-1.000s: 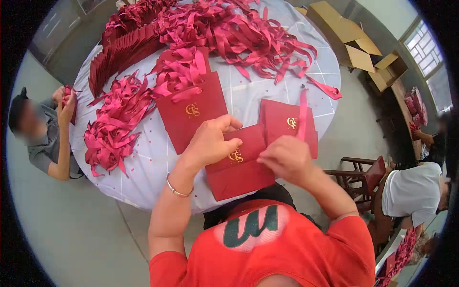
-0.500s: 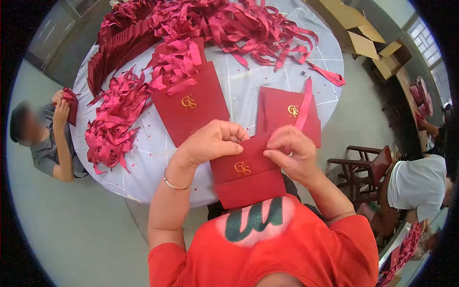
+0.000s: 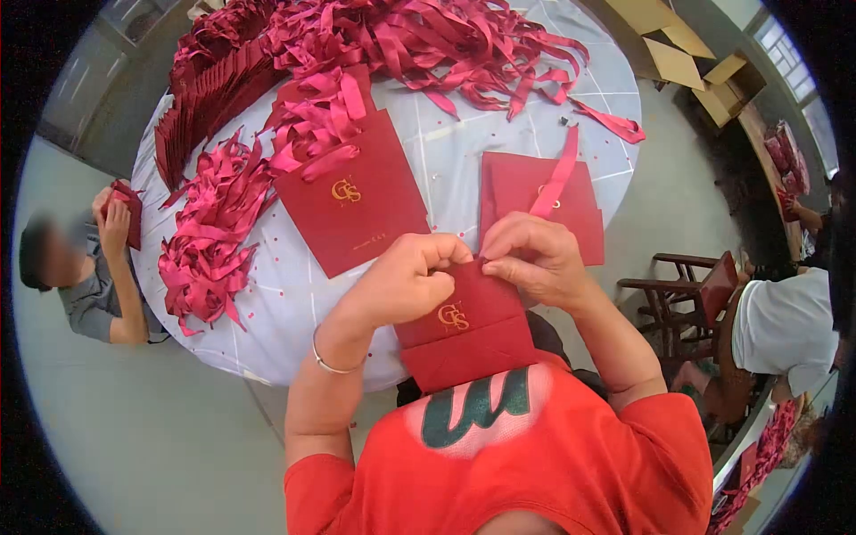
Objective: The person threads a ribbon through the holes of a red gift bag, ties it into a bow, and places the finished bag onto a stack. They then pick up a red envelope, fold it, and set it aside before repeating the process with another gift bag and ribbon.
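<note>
A dark red paper gift bag (image 3: 462, 332) with a gold monogram lies against my front, its folded bottom toward me. My left hand (image 3: 412, 278) is closed in a pinch at the bag's top edge. Touching or nearly touching those fingertips, my right hand (image 3: 535, 260) pinches at the same edge. A pink ribbon (image 3: 558, 175) runs from behind my right hand up across other red bags (image 3: 584, 225) on the table. Exactly what sits between the fingertips is hidden.
The round table's white cloth (image 3: 357, 308) carries a larger red bag (image 3: 343, 209), heaped ribbons (image 3: 209, 259) and a row of standing bags (image 3: 201, 111). A person (image 3: 89, 267) at left handles a red bag. Wooden chair (image 3: 687, 290) and cardboard boxes (image 3: 727, 89) stand right.
My right hand has moved left and up, bringing its fingertips to my left ones. The ribbon's near end has shifted left with it. The view has tilted slightly.
</note>
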`<state>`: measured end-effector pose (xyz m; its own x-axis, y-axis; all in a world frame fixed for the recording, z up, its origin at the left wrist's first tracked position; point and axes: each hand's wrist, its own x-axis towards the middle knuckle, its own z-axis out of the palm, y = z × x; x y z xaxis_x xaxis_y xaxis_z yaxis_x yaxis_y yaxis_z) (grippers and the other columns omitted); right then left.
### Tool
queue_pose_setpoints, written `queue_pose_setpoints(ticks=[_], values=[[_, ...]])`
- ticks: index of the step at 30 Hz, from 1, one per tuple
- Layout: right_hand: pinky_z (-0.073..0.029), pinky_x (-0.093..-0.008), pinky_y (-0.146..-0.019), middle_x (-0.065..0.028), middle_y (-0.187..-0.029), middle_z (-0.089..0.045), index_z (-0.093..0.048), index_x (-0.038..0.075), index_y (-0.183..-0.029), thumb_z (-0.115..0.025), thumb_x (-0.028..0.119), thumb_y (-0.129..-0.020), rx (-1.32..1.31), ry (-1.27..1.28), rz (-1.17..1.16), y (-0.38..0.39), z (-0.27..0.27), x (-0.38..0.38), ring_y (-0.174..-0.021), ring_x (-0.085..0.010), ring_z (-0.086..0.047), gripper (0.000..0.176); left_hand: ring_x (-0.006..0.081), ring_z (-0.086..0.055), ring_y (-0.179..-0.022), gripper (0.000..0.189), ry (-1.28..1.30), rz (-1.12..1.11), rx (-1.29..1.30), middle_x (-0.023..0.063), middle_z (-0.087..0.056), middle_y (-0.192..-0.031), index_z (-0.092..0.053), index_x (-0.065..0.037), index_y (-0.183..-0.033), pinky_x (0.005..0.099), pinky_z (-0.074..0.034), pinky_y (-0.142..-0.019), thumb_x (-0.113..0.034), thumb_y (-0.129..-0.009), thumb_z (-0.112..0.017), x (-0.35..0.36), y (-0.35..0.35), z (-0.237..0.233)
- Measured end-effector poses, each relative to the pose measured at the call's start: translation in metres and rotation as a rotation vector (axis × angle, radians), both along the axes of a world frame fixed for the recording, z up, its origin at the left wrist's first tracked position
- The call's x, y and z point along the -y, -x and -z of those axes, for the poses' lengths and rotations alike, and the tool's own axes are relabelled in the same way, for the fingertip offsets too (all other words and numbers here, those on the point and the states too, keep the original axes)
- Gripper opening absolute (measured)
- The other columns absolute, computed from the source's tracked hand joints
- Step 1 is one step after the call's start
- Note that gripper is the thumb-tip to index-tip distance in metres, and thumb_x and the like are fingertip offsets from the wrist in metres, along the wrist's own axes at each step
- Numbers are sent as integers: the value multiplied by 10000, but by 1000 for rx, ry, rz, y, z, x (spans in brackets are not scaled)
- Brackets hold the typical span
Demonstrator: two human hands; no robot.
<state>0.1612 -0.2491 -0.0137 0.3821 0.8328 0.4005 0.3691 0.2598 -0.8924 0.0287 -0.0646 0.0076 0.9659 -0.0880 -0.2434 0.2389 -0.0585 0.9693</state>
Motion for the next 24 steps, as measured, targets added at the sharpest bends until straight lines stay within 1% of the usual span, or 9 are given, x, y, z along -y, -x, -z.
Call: queue_pose_setpoints(ticks=[1,3,5,7,9,11,19,21,24], values=[[-470,-264,-694,-97,-914,-644,-628,8,-854,-731,-46,-763,-3,-1,5,0,1,0,-825,-148,-589,147,21,-533,-786,210,54,-38,4,-25,-615,-859,-600,29,-961,188,-430,-677,56,-780,-495,4,1,-1],[-473,-272,-698,-78,-876,-626,-616,7,-845,-729,-34,-777,-316,43,-44,0,5,-2,-827,-150,-588,138,21,-533,-768,206,108,-77,6,-26,-608,-835,-594,24,-936,184,-425,-662,56,-765,-483,5,3,-8],[-472,-273,-701,-74,-870,-622,-609,9,-846,-726,-28,-785,-382,30,-63,1,5,-5,-827,-150,-586,137,17,-497,-759,228,278,-73,-29,-39,-580,-854,-596,11,-949,172,-385,-649,63,-738,-525,4,1,-17],[-471,-274,-705,-70,-865,-619,-602,10,-848,-723,-22,-793,-451,21,-84,1,9,-7,-828,-149,-585,136,20,-511,-755,226,310,-81,-40,-31,-591,-856,-602,15,-952,171,-393,-647,59,-742,-534,3,-1,-14],[-453,-202,-687,-20,-924,-623,-627,28,-878,-722,5,-819,-557,-8,-122,-1,17,-9,-805,-53,-555,114,23,-526,-750,224,342,-95,-53,-23,-603,-857,-608,18,-956,170,-402,-645,54,-745,-542,2,0,-10],[-447,-198,-680,-21,-925,-623,-624,29,-877,-721,5,-820,-558,0,-108,-1,21,-8,-796,-50,-549,115,33,-553,-750,199,308,-145,-54,-1,-633,-844,-626,28,-972,180,-431,-658,19,-793,-538,4,-1,-8],[-422,-194,-643,-23,-909,-622,-623,32,-867,-723,3,-819,-531,-31,-108,1,16,-9,-751,-44,-518,115,37,-558,-725,173,357,-112,-36,3,-637,-830,-637,32,-935,185,-436,-639,3,-783,-558,3,-1,-3],[-452,-271,-678,-67,-849,-612,-590,25,-834,-714,-1,-811,-487,-21,-121,2,15,-9,-790,-139,-564,128,38,-558,-729,171,407,-98,-45,3,-637,-832,-637,30,-928,185,-434,-641,4,-776,-563,3,-1,-3],[-451,-274,-684,-68,-845,-613,-591,25,-830,-713,0,-811,-544,-26,-142,3,16,-10,-797,-145,-568,126,39,-558,-737,168,419,-62,-31,0,-637,-837,-634,24,-922,186,-433,-646,3,-770,-567,3,-1,1]])
